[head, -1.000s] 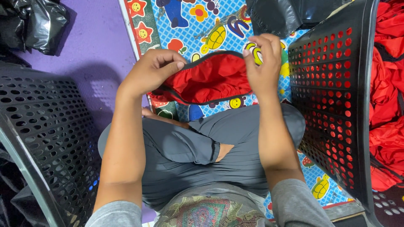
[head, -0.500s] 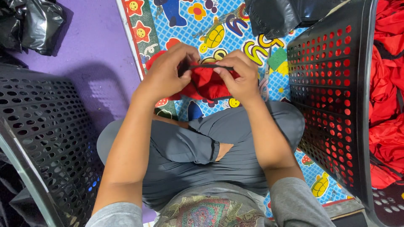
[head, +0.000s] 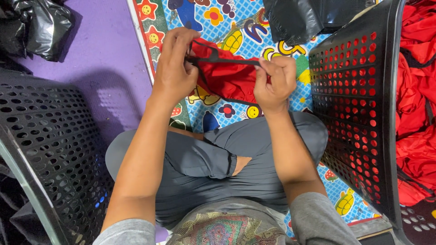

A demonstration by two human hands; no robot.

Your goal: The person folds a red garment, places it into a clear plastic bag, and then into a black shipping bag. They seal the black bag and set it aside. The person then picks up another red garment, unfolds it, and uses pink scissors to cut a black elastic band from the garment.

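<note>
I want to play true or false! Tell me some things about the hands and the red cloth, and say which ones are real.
1. Both hands hold a red cloth bundle. True.
2. The left hand and right hand stretch a black strap between them. True.
3. The mat under the cloth is plain white. False: it is blue with colourful cartoon pictures.
4. The black perforated basket on the person's right is empty. False: red cloth shows through its holes.
5. A black plastic bag lies on the purple floor. True.
</note>
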